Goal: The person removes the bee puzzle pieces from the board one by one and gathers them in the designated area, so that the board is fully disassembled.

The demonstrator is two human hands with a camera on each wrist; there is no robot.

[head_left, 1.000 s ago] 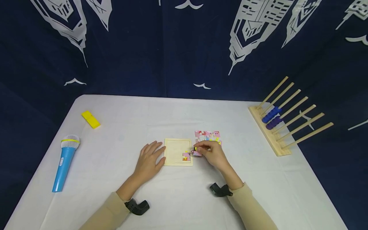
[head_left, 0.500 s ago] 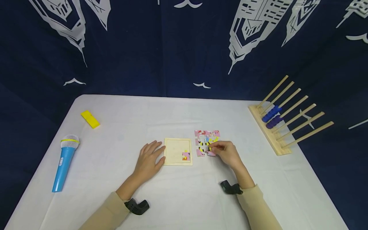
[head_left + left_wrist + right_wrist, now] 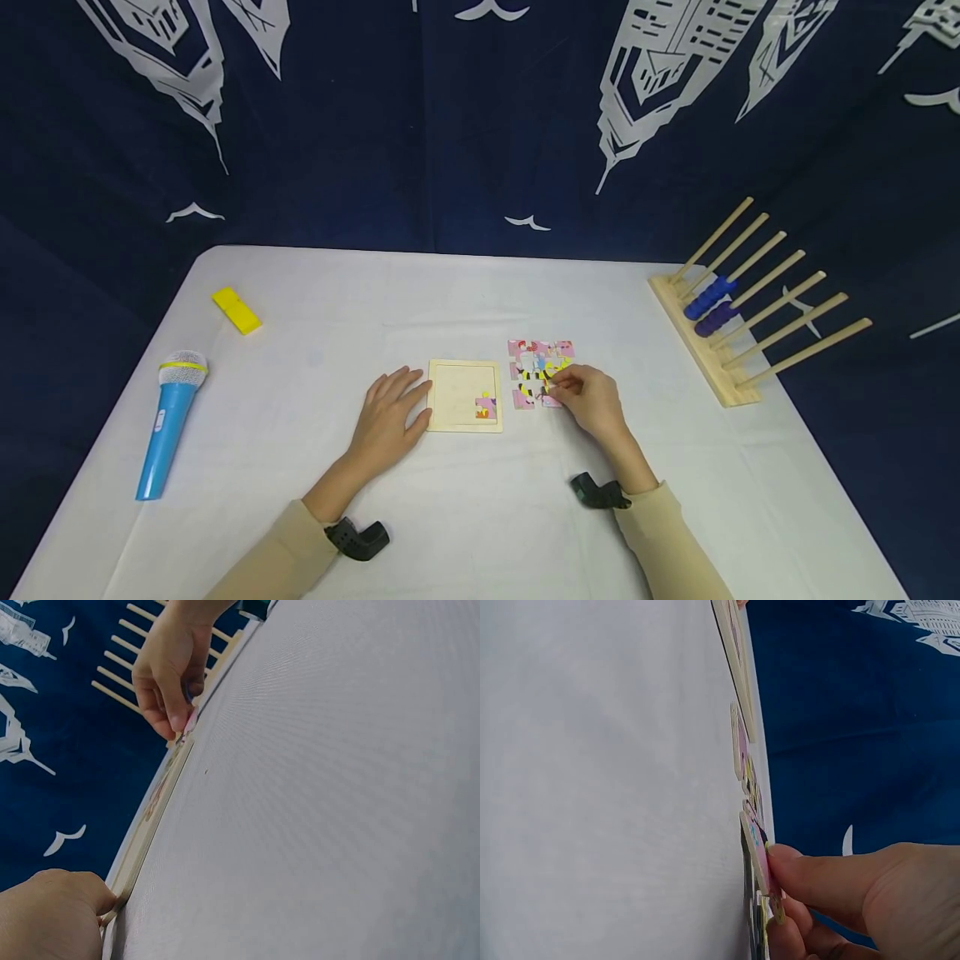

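My left hand (image 3: 386,425) lies at the left side of a pale wooden puzzle tray (image 3: 453,379), its thumb and fingers touching the edge. One pink-and-yellow puzzle piece (image 3: 486,407) lies in the tray's lower right corner. Just right of the tray is a cluster of pink, yellow and black puzzle pieces (image 3: 523,400). Over that cluster's lower right, my right hand (image 3: 592,404) pinches a pink puzzle piece (image 3: 756,851), which the right wrist view shows tilted between thumb and fingers. The fingers hide part of the cluster.
A blue toy microphone (image 3: 167,433) and a yellow block (image 3: 237,312) are on the left of the white-covered table (image 3: 337,308). To the right stands a wooden peg rack (image 3: 701,342) with blue and purple beads. A dark patterned cloth (image 3: 337,167) hangs behind.
My right hand has moved right, from near the tray's right edge to the lower right of the pieces, uncovering several of them. My left hand and the tray have stayed put.
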